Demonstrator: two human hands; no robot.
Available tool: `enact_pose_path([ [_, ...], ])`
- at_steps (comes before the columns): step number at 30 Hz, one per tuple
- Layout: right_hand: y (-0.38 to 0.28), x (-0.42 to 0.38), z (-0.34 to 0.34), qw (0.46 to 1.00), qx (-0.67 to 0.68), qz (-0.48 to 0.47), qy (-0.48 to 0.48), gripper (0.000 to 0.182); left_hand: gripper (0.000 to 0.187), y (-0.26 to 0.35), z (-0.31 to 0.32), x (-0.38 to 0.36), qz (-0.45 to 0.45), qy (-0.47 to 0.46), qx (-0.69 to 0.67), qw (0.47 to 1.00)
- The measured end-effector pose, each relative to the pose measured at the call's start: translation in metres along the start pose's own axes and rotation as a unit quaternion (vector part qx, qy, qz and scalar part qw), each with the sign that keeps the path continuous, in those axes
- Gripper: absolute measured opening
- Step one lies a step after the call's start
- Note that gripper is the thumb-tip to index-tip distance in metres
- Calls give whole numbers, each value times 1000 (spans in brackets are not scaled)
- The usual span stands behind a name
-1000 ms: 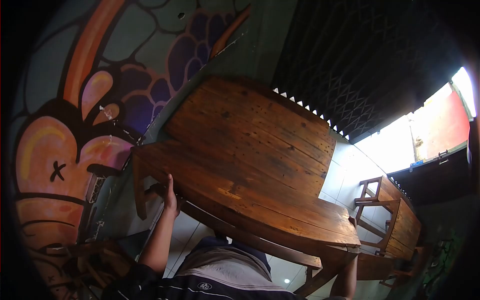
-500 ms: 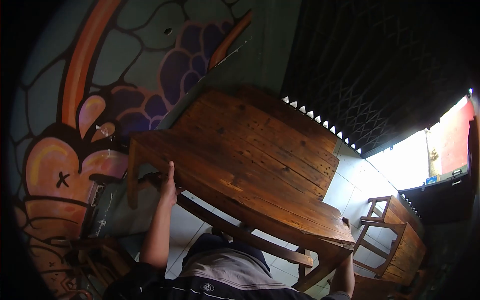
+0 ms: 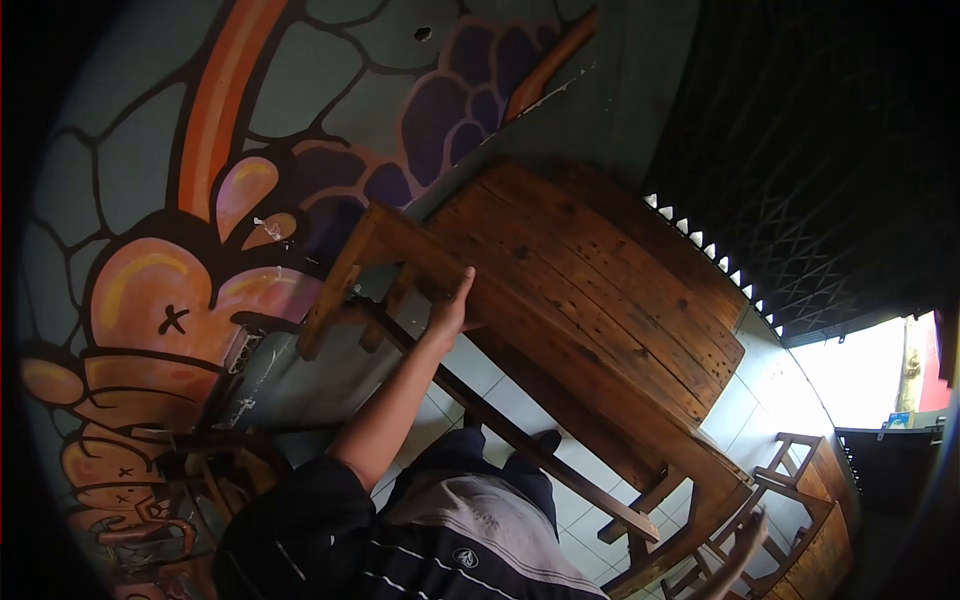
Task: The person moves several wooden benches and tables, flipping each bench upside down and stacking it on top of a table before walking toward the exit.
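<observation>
While the left hand (image 3: 451, 316) grips the side of the long wooden bench (image 3: 563, 362), its thumb points up along the wood. The right hand (image 3: 748, 536) is near the bench's other end, but I cannot tell if it touches or holds it. The bench is tipped in front of the person, with a thin low bar (image 3: 520, 438) under it. Behind it is a wide brown tabletop (image 3: 620, 285), near the painted wall (image 3: 150, 300).

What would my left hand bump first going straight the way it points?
Your left hand would probably meet the near side board of the wooden table, which it appears to touch, though depth is unclear.
</observation>
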State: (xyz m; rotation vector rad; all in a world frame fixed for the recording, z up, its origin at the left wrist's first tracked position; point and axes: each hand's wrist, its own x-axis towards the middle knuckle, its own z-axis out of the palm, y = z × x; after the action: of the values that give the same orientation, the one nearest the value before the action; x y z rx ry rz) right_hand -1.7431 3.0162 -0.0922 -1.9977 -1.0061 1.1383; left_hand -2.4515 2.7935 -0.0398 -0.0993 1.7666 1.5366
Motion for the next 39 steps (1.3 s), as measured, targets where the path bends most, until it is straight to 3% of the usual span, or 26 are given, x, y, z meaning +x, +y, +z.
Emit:
enact_pose_path([
  [3,-37,-72,-17,983,116,-89,112,25,80,6,9,-3,61,-26,9,998],
  [5,-52,-129,-10,975,99,-188,58,23,75,7,11,5,44,-48,-18,998],
  [8,-75,-235,52,961,67,-253,85,21,72,7,11,21,33,-91,-22,995],
  [11,-73,-312,116,962,-55,-254,-82,24,79,8,4,25,1,-116,-21,993],
  [12,-60,-333,142,967,-31,-223,-118,20,82,5,1,29,-4,-137,-8,991],
  [13,-44,-338,157,973,-83,-138,-164,15,86,4,-1,32,-8,-141,14,990],
  [14,-39,-346,173,942,-200,-147,-226,21,82,2,0,34,-19,-140,28,990],
  [15,-29,-355,196,932,-193,-194,-238,18,77,1,-3,37,-30,-141,44,989],
  [16,-35,-374,220,939,-187,-149,-249,18,77,-2,-14,40,-42,-140,44,988],
  [17,-30,-382,236,942,-169,-112,-268,18,77,-5,-20,43,-7,-154,52,987],
  [18,-15,-380,247,922,-228,-156,-269,18,77,-8,-17,44,28,-182,62,981],
  [19,-14,-389,259,912,-253,-196,-257,21,64,-8,-19,39,99,-196,61,974],
  [20,-29,-403,275,909,-291,-188,-233,27,64,-12,-25,37,85,-253,67,961],
  [21,-25,-404,288,886,-334,-259,-190,30,55,-14,-31,40,105,-244,104,958],
  [22,-14,-402,299,890,-295,-311,-153,39,50,-16,-31,51,131,-241,141,951],
  [23,-16,-402,308,905,-237,-317,-158,55,49,-20,-34,59,135,-243,121,953],
  [24,-5,-399,313,907,-272,-286,-148,62,48,-10,-39,59,135,-253,160,945],
  [26,-13,-394,317,859,-404,-259,-177,62,49,-4,-46,57,130,-250,179,943],
  [31,18,-373,337,849,-429,-283,-122,43,45,-2,-60,62,141,-288,153,935],
  [34,23,-359,339,848,-436,-285,-101,31,36,-13,-63,56,238,-332,281,868],
  [35,23,-356,340,844,-447,-278,-107,27,34,5,-60,34,252,-348,406,806],
  [37,21,-353,342,836,-453,-294,-97,24,33,-4,-67,32,364,-449,481,659],
  [39,24,-352,338,833,-443,-310,-115,23,38,-15,-75,20,421,-496,518,555],
])
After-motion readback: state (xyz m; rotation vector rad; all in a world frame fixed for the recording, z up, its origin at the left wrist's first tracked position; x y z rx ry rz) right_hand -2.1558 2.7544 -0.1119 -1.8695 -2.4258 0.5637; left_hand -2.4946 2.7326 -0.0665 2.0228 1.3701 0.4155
